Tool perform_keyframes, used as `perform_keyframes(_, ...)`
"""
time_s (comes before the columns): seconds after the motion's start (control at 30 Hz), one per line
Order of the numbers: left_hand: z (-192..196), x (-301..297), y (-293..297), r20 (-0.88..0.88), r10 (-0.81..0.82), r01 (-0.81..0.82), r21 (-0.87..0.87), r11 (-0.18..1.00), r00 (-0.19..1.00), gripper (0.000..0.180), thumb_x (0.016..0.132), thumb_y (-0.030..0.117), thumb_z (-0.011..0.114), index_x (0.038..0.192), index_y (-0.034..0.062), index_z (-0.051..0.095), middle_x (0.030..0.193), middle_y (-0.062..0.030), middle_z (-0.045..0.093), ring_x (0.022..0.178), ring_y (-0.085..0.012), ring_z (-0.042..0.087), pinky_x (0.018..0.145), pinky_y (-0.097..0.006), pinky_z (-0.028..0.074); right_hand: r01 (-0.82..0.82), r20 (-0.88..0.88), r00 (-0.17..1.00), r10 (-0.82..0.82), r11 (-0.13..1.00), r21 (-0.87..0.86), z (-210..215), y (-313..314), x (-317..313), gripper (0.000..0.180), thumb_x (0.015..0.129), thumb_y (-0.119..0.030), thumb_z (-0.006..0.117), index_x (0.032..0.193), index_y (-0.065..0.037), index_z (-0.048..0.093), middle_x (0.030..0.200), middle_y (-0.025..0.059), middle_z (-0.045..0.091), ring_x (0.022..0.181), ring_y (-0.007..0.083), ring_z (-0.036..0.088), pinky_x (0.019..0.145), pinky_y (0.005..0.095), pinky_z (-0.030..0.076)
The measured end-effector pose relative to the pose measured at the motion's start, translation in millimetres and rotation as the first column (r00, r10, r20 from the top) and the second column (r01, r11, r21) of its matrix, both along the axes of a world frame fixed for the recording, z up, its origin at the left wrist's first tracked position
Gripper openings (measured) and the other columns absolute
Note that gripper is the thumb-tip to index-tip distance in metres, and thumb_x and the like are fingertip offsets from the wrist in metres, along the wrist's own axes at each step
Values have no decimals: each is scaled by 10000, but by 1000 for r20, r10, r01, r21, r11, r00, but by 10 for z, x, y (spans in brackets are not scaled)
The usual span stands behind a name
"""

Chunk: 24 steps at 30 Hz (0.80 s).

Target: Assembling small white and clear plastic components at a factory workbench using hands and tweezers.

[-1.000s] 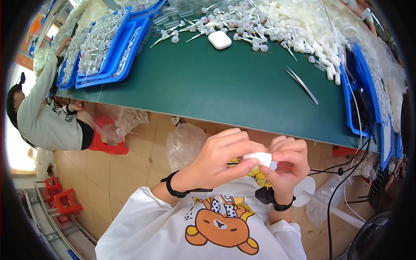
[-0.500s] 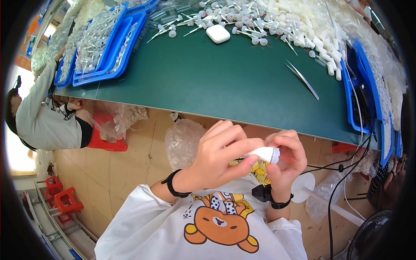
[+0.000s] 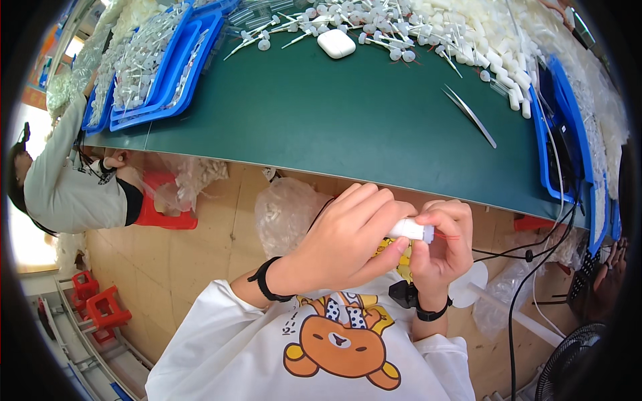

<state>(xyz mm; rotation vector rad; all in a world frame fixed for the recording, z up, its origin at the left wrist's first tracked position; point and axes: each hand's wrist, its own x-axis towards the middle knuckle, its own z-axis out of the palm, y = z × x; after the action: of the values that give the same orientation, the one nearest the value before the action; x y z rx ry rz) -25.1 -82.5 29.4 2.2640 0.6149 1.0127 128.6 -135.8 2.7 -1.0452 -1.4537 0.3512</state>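
Note:
Over my lap, just off the table's near edge, my left hand (image 3: 351, 230) grips a white plastic tube (image 3: 406, 229) between thumb and fingers. A translucent grey cap (image 3: 428, 233) sits at the tube's right end, and thin red wires (image 3: 448, 236) stick out of it. My right hand (image 3: 449, 244) closes its thumb and index finger around that cap end. The far end of the tube is hidden in my left palm. Metal tweezers (image 3: 470, 117) lie on the green table (image 3: 321, 120) beyond my hands.
Grey-capped stems (image 3: 394, 33) and white tubes (image 3: 498, 63) are heaped along the table's far side, near a white rounded case (image 3: 336, 44). Blue trays (image 3: 164, 110) stand left, another blue bin (image 3: 568, 127) right. Black cables (image 3: 528, 287) hang at right. A co-worker (image 3: 73, 180) sits left.
My right fingers have shifted onto the cap end, and the tube has turned so the red wires show more clearly. My left hand still holds the tube.

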Motion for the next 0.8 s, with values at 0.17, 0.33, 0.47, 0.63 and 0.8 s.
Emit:
perform_keyframes(0.17, 9, 5, -23, 25, -78, 80, -116, 990, 997, 255, 779, 130, 504, 973, -34, 523, 813, -142, 493, 699, -286, 426, 641, -378, 371, -17, 38, 999, 16, 1000, 4, -2, 23, -4, 291, 648, -60, 672, 930, -17, 616, 867, 84, 525, 736, 219, 517, 649, 318, 438)
perform_keyframes(0.33, 0, -28, 35, 6, -96, 95, -176, 980, 995, 205, 789, 120, 467, 912, -36, 518, 794, -152, 480, 695, -300, 419, 641, -385, 373, -21, 237, 971, 19, 1000, 7, 90, 29, 60, 315, 608, -42, 734, 906, -41, 634, 915, 83, 554, 814, 238, 541, 675, 330, 439)
perform_keyframes(0.47, 29, -67, 48, -14, -104, 100, -184, 978, 994, 196, 802, 148, 433, 855, -24, 512, 779, -158, 480, 681, -308, 424, 632, -388, 374, -19, 326, 945, 29, 999, -36, 174, -16, 103, 328, 588, -68, 780, 899, -73, 675, 995, 94, 555, 919, 239, 527, 701, 330, 435)
perform_keyframes(0.63, 48, -63, 40, -48, -114, 100, -227, 969, 992, 188, 812, 163, 423, 840, -6, 500, 753, -147, 498, 648, -318, 452, 611, -392, 377, 32, 182, 983, -8, 991, -127, 161, -54, 85, 339, 574, -91, 803, 900, -114, 716, 1149, 121, 515, 1041, 248, 492, 753, 335, 449)
perform_keyframes(0.8, 3, -58, 35, -79, -122, 95, -286, 954, 989, 174, 835, 160, 414, 842, 0, 481, 697, -141, 500, 612, -332, 477, 570, -405, 377, -92, -18, 996, 90, 955, -282, 112, -44, 71, 342, 588, -62, 794, 920, -59, 709, 1184, 136, 513, 1066, 255, 509, 764, 331, 468)
